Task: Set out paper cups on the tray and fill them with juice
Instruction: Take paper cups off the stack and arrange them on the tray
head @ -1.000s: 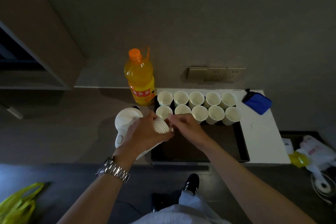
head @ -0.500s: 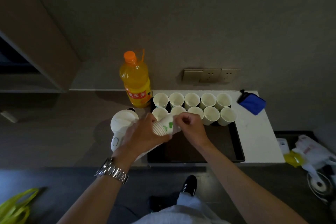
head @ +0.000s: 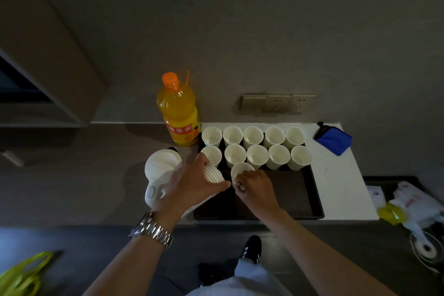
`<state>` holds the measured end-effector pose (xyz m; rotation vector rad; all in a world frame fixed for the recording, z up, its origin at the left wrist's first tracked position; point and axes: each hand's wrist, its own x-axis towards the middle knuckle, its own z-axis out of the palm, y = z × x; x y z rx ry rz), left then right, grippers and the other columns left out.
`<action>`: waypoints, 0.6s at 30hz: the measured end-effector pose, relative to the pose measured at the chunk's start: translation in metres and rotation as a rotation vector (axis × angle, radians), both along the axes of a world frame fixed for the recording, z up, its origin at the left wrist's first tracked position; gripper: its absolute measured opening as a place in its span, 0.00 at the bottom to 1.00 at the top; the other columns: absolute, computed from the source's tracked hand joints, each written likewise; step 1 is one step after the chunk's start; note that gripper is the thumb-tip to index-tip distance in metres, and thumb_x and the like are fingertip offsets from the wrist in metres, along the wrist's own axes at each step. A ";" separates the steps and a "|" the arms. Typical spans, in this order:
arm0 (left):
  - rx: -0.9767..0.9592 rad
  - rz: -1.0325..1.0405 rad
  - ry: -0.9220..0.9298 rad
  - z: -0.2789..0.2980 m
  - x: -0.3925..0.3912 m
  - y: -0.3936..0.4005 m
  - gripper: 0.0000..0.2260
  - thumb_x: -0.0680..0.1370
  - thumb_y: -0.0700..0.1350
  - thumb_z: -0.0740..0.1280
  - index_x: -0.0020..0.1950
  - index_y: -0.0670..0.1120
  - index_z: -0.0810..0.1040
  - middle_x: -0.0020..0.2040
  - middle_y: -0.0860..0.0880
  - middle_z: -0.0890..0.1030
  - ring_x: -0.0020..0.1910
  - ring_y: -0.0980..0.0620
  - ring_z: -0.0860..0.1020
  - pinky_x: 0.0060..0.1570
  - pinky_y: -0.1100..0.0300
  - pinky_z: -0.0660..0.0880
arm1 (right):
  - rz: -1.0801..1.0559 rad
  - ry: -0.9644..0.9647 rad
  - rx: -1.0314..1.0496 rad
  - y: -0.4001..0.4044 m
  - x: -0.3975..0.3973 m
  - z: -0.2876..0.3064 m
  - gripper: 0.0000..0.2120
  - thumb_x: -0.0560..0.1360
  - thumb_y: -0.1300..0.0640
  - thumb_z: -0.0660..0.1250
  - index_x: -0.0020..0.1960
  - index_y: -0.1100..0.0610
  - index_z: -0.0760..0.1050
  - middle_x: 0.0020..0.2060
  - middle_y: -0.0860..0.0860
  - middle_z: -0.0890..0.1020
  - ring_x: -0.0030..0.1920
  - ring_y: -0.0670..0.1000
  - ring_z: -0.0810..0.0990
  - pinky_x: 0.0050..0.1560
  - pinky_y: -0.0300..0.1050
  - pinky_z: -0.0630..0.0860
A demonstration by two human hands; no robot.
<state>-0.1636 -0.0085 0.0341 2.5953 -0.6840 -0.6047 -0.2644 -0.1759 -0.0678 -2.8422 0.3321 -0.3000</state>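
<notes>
On the black tray [head: 312,190], head view: ten paper cups [head: 257,145] stand upright in two rows of five along the far edge, mouths up, all looking empty. One more cup [head: 241,170] sits just in front of the second row, near its left end. My right hand [head: 255,188] pinches this cup at its near rim, fingers [head: 237,181] curled onto the edge. I cannot tell whether its base is on the tray.

My left hand [head: 192,185] grips the nested stack of cups [head: 214,174], fingers wrapped round it, stack tilted with rims pointing toward the tray. The stack hovers at the tray's left edge, just beside the single cup. A metal watch [head: 152,229] is on my left wrist.

Juice bottle [head: 179,113]: upright on the table [head: 336,187], orange cap on, touching or just beside the tray's far left corner. A white kettle [head: 161,173] stands left of the tray, partly behind my left hand. A blue cloth [head: 334,138] lies on the table right of the cups, apart from the tray.
</notes>
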 end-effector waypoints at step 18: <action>-0.009 0.028 0.022 -0.002 0.002 0.005 0.32 0.65 0.72 0.72 0.60 0.57 0.67 0.54 0.56 0.72 0.52 0.54 0.73 0.46 0.57 0.68 | 0.000 0.155 0.004 0.004 0.005 -0.030 0.09 0.62 0.62 0.79 0.35 0.51 0.81 0.31 0.46 0.82 0.34 0.48 0.81 0.45 0.43 0.75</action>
